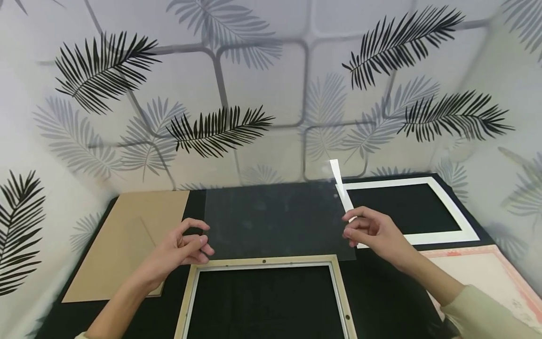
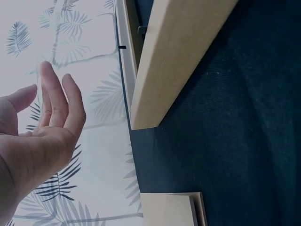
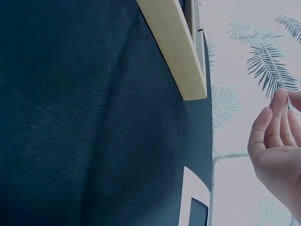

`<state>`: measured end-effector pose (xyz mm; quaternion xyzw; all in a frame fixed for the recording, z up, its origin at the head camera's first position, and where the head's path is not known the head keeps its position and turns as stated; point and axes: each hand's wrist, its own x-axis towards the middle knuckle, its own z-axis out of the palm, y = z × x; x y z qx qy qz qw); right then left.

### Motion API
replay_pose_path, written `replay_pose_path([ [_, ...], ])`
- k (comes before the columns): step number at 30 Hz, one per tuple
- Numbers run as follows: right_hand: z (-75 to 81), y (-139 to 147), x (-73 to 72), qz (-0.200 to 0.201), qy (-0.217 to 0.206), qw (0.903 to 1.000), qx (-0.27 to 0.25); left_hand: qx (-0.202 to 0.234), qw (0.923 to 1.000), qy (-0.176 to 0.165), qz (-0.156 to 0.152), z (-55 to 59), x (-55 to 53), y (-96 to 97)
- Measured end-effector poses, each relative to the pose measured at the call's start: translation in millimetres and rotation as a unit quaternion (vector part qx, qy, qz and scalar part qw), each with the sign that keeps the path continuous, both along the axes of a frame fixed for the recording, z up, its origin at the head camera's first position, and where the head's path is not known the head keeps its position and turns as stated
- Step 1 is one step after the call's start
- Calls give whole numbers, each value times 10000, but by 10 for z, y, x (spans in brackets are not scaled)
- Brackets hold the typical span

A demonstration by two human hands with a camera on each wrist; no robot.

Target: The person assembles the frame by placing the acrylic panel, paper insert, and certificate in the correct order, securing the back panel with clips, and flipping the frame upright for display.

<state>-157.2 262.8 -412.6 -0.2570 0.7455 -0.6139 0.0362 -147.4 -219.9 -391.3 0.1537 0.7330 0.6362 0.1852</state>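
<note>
A: Where is the clear sheet?
B: Up between the two hands. The left hand pinches one side edge and the right hand pinches the other.

A: So the fingers are not wide apart?
B: No. On each hand, the thumb and fingers are bent in with the thin edge between them.

A: Is it heavy?
B: I think it is light, and stiff too. It looks smooth, so it may be slippery. I can't tell if it's glass or plastic. If it's glass, it could crack.

A: Where is the best place to hold it?
B: By the two side edges, I think. Fingers on the flat part could leave smudges.

A: What is near the fingers?
B: The wooden frame is below and between them. The brown board is left of the left fingers, and the white border is right of the right ones.

A: Any words or brands?
B: None I can read. The pink-edged paper, right of the right fingers, has tiny marks, too small to make out.
</note>
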Motion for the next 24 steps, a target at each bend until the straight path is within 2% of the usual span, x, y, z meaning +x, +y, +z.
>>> replay_pose_path([
  [12, -4, 81, 118, 159, -209, 9991, 325, -155, 9995, 257, 52, -73, 43, -33],
  [19, 22, 72, 88, 927, -466, 9946, 23, -169, 9992, 362, -86, -117, 44, -106],
  [24, 24, 10, 82, 1025, -685, 9922, 167, -260, 9990, 325, -168, -143, 46, -181],
])
